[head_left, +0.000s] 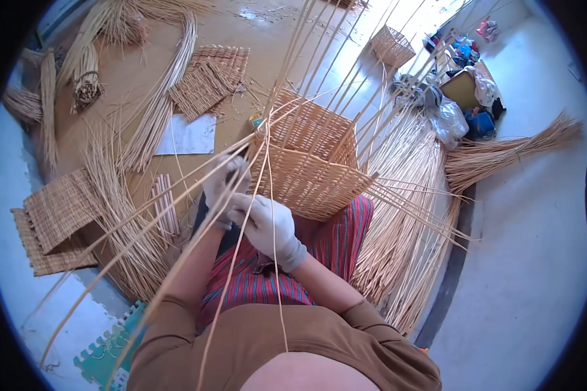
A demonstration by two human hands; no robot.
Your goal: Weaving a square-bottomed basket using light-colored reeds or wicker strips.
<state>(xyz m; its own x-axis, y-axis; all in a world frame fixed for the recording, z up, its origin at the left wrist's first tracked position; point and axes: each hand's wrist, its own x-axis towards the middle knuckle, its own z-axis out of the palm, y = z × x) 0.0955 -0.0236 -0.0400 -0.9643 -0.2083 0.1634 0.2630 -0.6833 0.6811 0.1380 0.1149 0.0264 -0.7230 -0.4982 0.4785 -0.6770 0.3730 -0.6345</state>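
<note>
1. Here's the left grip (227, 182), a gloved hand, up at the loose canes (241, 143) by the basket's corner; they cross it and it's blurred, so I can't tell how firmly it's closed.
2. And the right grip (270, 225), gloved too, just below and right of the left one, fingers curled in narrow towards it; whether a cane is pinched there, I can't tell.
3. Now the big one: the unfinished woven basket (306, 189), just ahead and to the right of both, near the knees under the striped cloth (339, 244). Long stakes (332, 58) shoot up from it, well above the hands, while more canes fan out right. Woven walls are on show; any contents I can't make out.
4. Far ahead and right of the right grip, a second, smaller basket (392, 47) on the floor (241, 29); its inside is too small to read.
5. Nearer on that side, a clear plastic bag (451, 124), contents unreadable, with a blue object (481, 124) just beside it.
6. Swing left of the left grip: woven panels (62, 212), overlapping, with long cane strands (117, 221) between.
7. Ahead and left of that grip, a white sheet (188, 135), and more overlapping panels beyond.
</note>
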